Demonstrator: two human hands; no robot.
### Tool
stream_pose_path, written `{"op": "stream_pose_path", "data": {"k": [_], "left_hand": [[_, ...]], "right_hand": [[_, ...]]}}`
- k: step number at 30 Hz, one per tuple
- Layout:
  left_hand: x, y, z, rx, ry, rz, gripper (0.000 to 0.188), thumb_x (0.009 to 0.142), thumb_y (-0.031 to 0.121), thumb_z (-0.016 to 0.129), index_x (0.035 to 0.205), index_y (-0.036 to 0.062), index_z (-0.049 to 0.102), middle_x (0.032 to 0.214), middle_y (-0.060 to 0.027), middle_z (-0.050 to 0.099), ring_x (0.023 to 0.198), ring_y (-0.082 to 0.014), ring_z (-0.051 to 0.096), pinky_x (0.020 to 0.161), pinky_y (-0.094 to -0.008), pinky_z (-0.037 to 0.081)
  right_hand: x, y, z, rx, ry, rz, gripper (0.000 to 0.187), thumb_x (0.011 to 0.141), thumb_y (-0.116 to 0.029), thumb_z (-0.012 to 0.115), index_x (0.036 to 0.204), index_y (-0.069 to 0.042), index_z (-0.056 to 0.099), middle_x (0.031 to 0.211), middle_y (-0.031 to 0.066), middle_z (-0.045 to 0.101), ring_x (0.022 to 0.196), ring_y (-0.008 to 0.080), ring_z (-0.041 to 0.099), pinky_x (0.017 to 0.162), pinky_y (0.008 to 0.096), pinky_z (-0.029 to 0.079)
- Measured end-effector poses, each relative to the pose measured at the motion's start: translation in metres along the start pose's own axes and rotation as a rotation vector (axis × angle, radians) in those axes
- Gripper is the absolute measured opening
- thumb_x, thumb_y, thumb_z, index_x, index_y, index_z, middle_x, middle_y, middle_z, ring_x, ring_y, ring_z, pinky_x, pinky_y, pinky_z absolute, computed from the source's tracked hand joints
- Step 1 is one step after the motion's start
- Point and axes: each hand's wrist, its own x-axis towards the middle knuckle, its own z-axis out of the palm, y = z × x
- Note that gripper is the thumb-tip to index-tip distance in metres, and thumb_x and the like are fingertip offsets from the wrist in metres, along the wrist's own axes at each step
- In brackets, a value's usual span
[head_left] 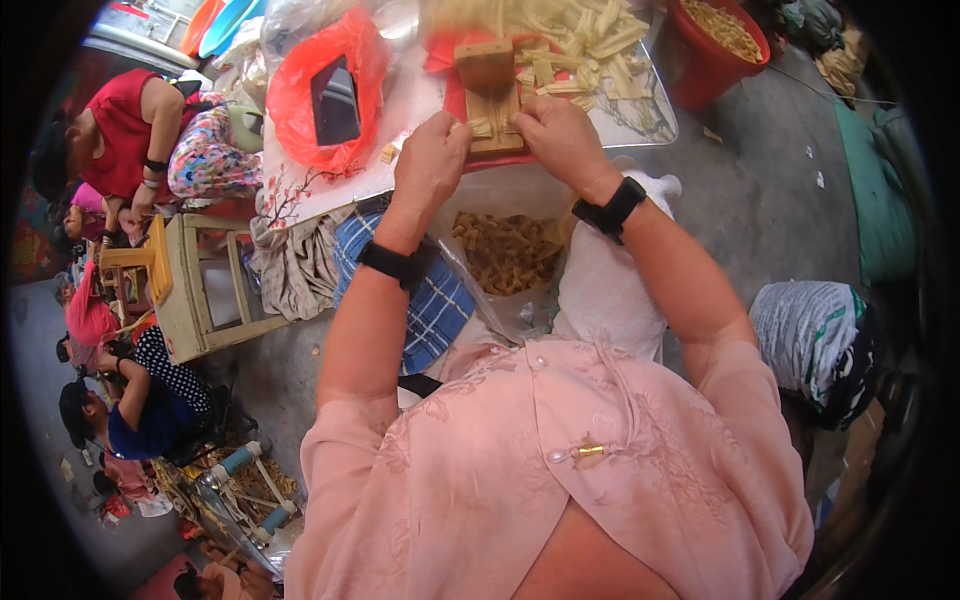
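In front of me a wooden device (pixel 492 122), a board with an upright block, sits on a red surface at the table's near edge. A short pale yellow strip (pixel 481 128) lies across its board. My left hand (pixel 432 160) is closed, its thumb and fingertips pinching the strip's left end. On the board's right side my right hand (pixel 563 140) is closed too, fingertips pressed together at the wood; what they hold is hidden. Behind and to the right spreads a pile of loose pale yellow strips (pixel 600 45).
A black phone (pixel 336 100) lies on a red plastic bag (pixel 290 110) at the table's left. Below the table edge, a clear bag holds brown pieces (pixel 505 250). A red bucket (pixel 705 75) stands at right. Several people sit at left near a wooden stool (pixel 180 290).
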Motion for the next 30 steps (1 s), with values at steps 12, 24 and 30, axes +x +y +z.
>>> {"op": "stream_pose_path", "data": {"k": [12, 24, 30], "left_hand": [[-0.106, 0.011, 0.009, -1.459, -0.359, -0.327, 0.036, 0.096, 0.030, 0.044, 0.121, 0.0035, 0.049, 0.103, -0.0050, 0.060, 0.092, -0.0148, 0.059, 0.081, -0.0270, 0.047], [-0.110, 0.031, 0.000, -1.121, -0.489, -0.368, 0.017, 0.091, 0.015, 0.047, 0.096, 0.0050, 0.060, 0.086, -0.0011, 0.060, 0.079, -0.0112, 0.057, 0.070, -0.0285, 0.046], [-0.105, 0.040, -0.009, -0.277, 0.310, 0.290, 0.021, 0.082, 0.005, 0.049, 0.102, 0.0011, 0.057, 0.087, -0.0150, 0.057, 0.079, -0.0316, 0.056, 0.074, -0.0359, 0.045]], "right_hand": [[-0.069, -0.079, -0.010, 0.453, 0.088, -0.520, 0.008, 0.081, -0.008, 0.059, 0.088, -0.006, 0.062, 0.083, 0.0101, 0.061, 0.080, 0.0293, 0.059, 0.072, 0.0355, 0.048], [-0.075, -0.082, -0.018, 0.616, -0.070, -0.230, 0.020, 0.094, -0.019, 0.052, 0.092, 0.000, 0.058, 0.071, 0.0000, 0.053, 0.067, 0.0063, 0.047, 0.059, 0.0220, 0.041], [-0.070, -0.066, -0.008, 1.081, -0.206, 0.313, 0.022, 0.094, -0.022, 0.051, 0.080, -0.006, 0.057, 0.068, 0.0036, 0.057, 0.050, 0.0093, 0.049, 0.046, 0.0231, 0.042]]}}
